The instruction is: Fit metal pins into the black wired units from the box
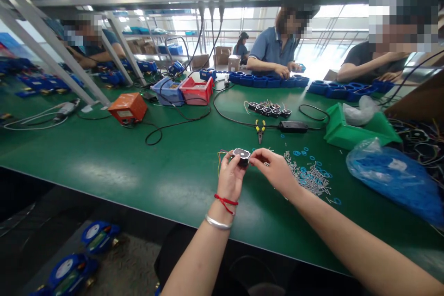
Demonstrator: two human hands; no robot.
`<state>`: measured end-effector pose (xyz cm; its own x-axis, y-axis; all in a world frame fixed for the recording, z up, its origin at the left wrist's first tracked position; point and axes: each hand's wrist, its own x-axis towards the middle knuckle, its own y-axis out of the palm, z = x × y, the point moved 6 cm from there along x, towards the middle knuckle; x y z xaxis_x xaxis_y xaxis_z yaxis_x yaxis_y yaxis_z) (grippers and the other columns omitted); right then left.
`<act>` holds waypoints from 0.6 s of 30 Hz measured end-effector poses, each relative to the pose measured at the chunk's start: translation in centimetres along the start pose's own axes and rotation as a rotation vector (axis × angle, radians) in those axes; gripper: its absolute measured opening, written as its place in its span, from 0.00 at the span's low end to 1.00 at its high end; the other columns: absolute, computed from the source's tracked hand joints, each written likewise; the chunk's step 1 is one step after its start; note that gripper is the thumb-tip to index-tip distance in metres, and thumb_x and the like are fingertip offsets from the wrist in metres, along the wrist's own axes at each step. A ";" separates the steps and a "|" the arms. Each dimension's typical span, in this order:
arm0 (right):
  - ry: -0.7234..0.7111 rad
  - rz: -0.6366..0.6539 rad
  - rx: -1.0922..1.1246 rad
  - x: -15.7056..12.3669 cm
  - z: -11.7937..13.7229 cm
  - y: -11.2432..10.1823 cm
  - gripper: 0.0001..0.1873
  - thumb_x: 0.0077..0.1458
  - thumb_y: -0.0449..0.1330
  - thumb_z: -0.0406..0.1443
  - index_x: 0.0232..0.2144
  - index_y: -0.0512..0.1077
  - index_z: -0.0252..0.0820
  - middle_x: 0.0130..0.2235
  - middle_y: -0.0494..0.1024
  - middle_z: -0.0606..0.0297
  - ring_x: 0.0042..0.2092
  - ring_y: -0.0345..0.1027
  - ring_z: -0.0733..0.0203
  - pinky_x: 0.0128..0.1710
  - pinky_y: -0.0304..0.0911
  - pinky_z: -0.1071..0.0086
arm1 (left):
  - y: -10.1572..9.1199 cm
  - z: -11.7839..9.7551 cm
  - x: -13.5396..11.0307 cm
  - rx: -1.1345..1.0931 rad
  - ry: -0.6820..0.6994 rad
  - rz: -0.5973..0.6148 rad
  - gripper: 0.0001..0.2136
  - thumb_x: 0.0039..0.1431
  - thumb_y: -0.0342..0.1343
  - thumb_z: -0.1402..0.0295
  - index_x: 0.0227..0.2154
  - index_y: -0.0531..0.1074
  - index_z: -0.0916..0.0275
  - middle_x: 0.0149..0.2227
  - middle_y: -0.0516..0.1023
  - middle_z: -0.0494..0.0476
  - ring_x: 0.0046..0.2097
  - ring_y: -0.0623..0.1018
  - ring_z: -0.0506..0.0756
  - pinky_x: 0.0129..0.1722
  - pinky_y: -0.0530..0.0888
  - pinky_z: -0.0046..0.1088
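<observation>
My left hand point(230, 176) is closed around a small black module point(241, 154) with a white face and thin coloured wires trailing to its left. My right hand point(274, 168) pinches the module's right side with its fingertips. Both hands hover just above the green table point(138, 166). A scatter of small metal pins and blue rings point(310, 176) lies right beside my right hand. Farther back lies a cluster of several more black modules point(269, 109).
Yellow-handled pliers point(260, 129) and a black power adapter point(293, 126) lie behind my hands. A green bin point(350, 132) and a blue plastic bag point(395, 175) sit at right. An orange box point(128, 107), red and blue trays point(196, 90) stand at back. Other people work across the table.
</observation>
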<state>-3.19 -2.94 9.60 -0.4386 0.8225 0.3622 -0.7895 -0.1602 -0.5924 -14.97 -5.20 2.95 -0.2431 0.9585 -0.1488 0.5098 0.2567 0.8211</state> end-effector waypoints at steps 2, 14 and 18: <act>-0.016 -0.048 -0.023 -0.5 0.4 0.4 0.07 0.57 0.54 0.38 0.32 0.70 0.42 0.31 0.74 0.66 0.32 0.66 0.62 0.34 0.61 0.70 | 0.1 0.2 -0.1 0.011 -0.006 0.014 0.14 0.48 0.59 0.73 0.38 0.65 0.62 0.38 0.73 0.55 0.41 0.74 0.51 0.45 0.68 0.31; -0.010 -0.128 -0.061 -0.7 0.2 0.8 0.07 0.57 0.54 0.37 0.30 0.70 0.41 0.31 0.74 0.65 0.32 0.66 0.62 0.34 0.60 0.69 | -0.2 0.0 0.0 0.027 0.023 -0.041 0.13 0.46 0.61 0.74 0.36 0.65 0.63 0.38 0.73 0.54 0.42 0.74 0.51 0.45 0.68 0.31; -0.007 -0.136 -0.081 -0.6 0.2 1.0 0.07 0.58 0.54 0.37 0.30 0.69 0.41 0.31 0.74 0.64 0.33 0.66 0.61 0.34 0.61 0.69 | -0.4 -0.2 0.0 0.034 0.045 -0.051 0.14 0.46 0.61 0.74 0.36 0.64 0.62 0.38 0.72 0.53 0.43 0.73 0.51 0.45 0.68 0.31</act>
<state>-3.81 -3.67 8.94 -0.3334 0.8297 0.4478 -0.8048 -0.0030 -0.5936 -15.36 -5.30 2.72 -0.3063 0.9376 -0.1646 0.5234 0.3103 0.7936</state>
